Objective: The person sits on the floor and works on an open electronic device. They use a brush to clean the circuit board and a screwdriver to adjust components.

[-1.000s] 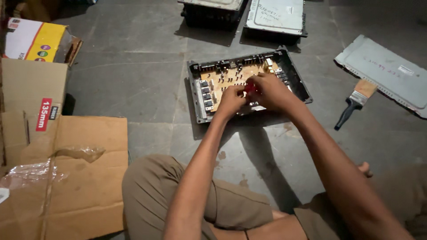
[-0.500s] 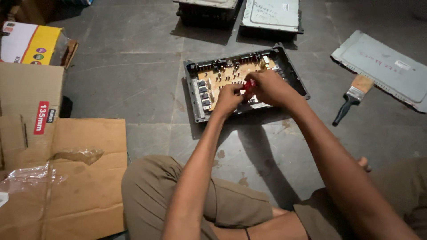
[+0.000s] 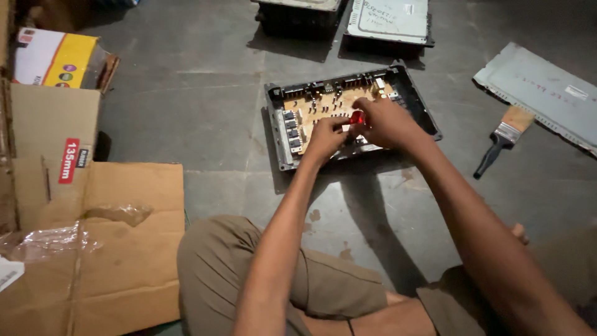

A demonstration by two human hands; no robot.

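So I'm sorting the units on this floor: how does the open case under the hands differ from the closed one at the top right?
The open case has no cover, so its tan circuit board shows; the closed unit has a pale grey cover on top. The open case lies fully in view and skewed, with the left hand and right hand over it; the closed unit is untouched and cut off by the frame's edge. Both are dark, rectangular and lie flat on the floor.

- Circuit board (image 3: pixel 323 109): tan, black components, inside a black tray (image 3: pixel 429 118).
- Small object (image 3: pixel 357 117) at the fingers: red.
- Paintbrush (image 3: pixel 500 142): black handle, pale bristles.
- Floor (image 3: pixel 205 93): dark grey.
- Flattened cardboard (image 3: pixel 124 249): brown.
- Box (image 3: pixel 56 59): yellow and white.
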